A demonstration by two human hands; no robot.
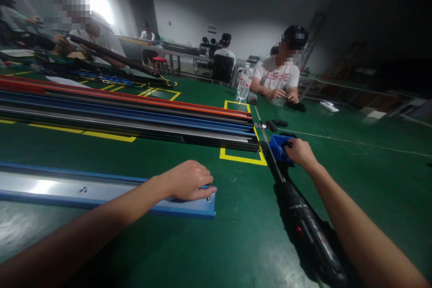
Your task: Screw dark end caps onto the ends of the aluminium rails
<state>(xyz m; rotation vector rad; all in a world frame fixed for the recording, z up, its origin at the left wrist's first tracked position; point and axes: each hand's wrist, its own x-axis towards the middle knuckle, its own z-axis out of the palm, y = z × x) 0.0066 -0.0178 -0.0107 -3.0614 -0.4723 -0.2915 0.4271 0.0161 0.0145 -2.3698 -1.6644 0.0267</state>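
My left hand (193, 180) lies over the right end of a long silver rail with blue edges (128, 191). Its fingers are curled and the thumb presses in beside them. A small shiny metal spot, perhaps a screw (209, 198), shows just under the thumb; whether the fingers pinch anything is hidden. On the right, my right hand (300, 150) reaches into a small blue bin (277, 146), and its fingertips are out of sight inside. A black power screwdriver (307, 229) with a long thin shaft lies between my arms, its tip end pointing away past the bin.
Several long bars with orange, blue and black edges (151, 117) lie across the green table (236, 234). Yellow tape (243, 160) marks the surface. Water bottles (243, 83) and small black parts (279, 123) stand farther back. A person (276, 76) sits opposite, hands together.
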